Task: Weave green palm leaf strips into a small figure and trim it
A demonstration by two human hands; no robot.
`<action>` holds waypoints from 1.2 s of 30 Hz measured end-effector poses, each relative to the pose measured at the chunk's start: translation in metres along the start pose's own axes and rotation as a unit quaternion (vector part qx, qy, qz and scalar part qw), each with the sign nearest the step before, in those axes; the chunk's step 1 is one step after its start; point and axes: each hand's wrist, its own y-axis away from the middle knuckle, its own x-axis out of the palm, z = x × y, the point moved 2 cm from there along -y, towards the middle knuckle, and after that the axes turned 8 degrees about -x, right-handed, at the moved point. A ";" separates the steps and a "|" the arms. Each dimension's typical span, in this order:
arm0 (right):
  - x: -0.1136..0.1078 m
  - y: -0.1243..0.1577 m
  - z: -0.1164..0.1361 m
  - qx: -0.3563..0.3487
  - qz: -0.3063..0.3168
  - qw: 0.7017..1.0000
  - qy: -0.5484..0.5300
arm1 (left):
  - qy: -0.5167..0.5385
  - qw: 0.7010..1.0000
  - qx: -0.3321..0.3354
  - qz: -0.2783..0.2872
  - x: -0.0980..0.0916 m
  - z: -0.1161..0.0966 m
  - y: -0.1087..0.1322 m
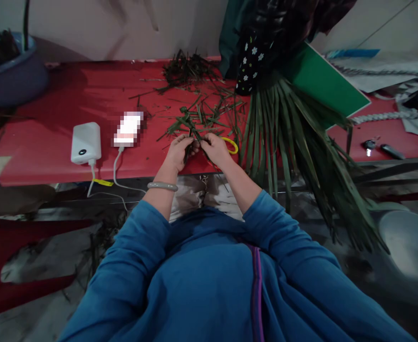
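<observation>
1. At the near edge of the red table (52, 104), the left hand (178, 151) and the right hand (214, 148) meet thumb to thumb, both closed in a pinch on the folded leaf strips (194, 134).
2. These strips sit between the two hands, just above the table's near edge, with loose green ends sticking out on the far side. The exact fold is too small and dark to read.
3. By my judgement the step in hand is folding or plaiting: one hand pins the worked part while the other bends a strip across it.
4. Any next move seems to call for a firm pinch on the finished fold, so it does not spring open, and a free end drawn snug without tearing.
5. Just right of the right hand lies a yellow scissors handle (231, 144); far of the hands, leaf scraps (209, 111) litter the table.
6. Further right, a palm frond bundle (287, 137) hangs over the table edge.
7. To the left lie a white power bank (85, 142) and a phone (128, 128), both cabled.
</observation>
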 end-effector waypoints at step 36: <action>-0.001 -0.002 -0.003 -0.009 -0.002 1.000 -0.013 | -0.061 0.997 0.018 -0.032 0.003 0.001 -0.001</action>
